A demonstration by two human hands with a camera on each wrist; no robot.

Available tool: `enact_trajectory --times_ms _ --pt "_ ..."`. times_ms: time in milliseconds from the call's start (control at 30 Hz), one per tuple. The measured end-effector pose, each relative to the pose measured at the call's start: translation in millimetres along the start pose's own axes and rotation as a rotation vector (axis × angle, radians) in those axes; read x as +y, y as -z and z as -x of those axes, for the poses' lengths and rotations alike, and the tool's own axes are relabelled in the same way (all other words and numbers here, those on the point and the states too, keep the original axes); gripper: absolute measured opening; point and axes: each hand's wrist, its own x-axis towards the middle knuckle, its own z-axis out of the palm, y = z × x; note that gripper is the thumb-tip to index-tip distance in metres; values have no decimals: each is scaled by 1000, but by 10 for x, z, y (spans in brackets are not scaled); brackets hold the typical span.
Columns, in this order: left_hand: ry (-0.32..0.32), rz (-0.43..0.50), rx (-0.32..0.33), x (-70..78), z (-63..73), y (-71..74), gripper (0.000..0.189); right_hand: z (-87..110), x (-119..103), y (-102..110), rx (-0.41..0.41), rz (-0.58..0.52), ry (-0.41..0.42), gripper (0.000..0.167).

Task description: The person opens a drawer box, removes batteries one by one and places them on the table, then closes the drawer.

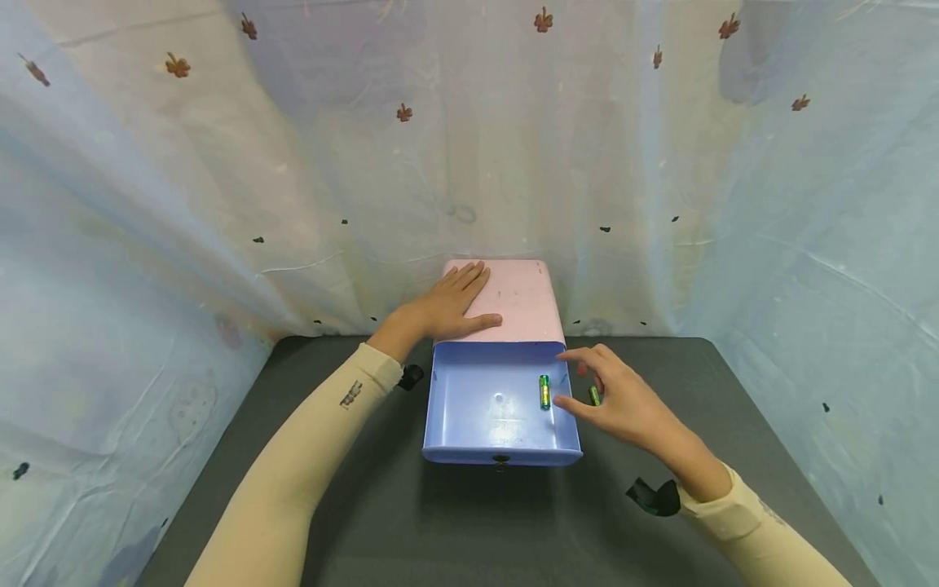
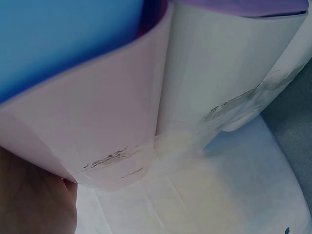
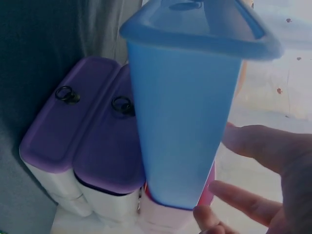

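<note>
My left hand (image 1: 455,306) rests flat on the pink top (image 1: 517,297) of a small drawer cabinet, fingers spread. In front of it the top drawer (image 1: 484,399), light blue, is pulled out. Toward the right inside of this drawer lies a green and yellow battery (image 1: 544,392). My right hand (image 1: 623,399) is at the drawer's right side, thumb and fingers bent and apart with nothing pinched between their tips. In the head view, part of a second green battery (image 1: 594,396) shows between its thumb and palm. The right wrist view has the fingers (image 3: 248,202) close along the drawer's outer wall.
Two purple drawers (image 3: 109,141) with ring pulls are closed below the blue one, in white casings (image 2: 214,63). The cabinet stands at the back of a dark table (image 1: 484,530), against a pale patterned curtain (image 1: 484,163). A small ring pull (image 1: 501,459) is on the blue drawer's front.
</note>
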Motion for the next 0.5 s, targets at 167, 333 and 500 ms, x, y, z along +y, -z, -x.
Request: enact_trajectory --times_ms 167,333,500 --pt "-4 -6 3 -9 -4 -6 103 -12 -69 -19 -31 23 -58 61" --pt "-3 -2 7 -8 -6 -1 102 -23 -96 -53 -38 40 -73 63" --pt "0 -2 7 -6 -4 -3 103 -39 -113 -87 -49 46 -92 63"
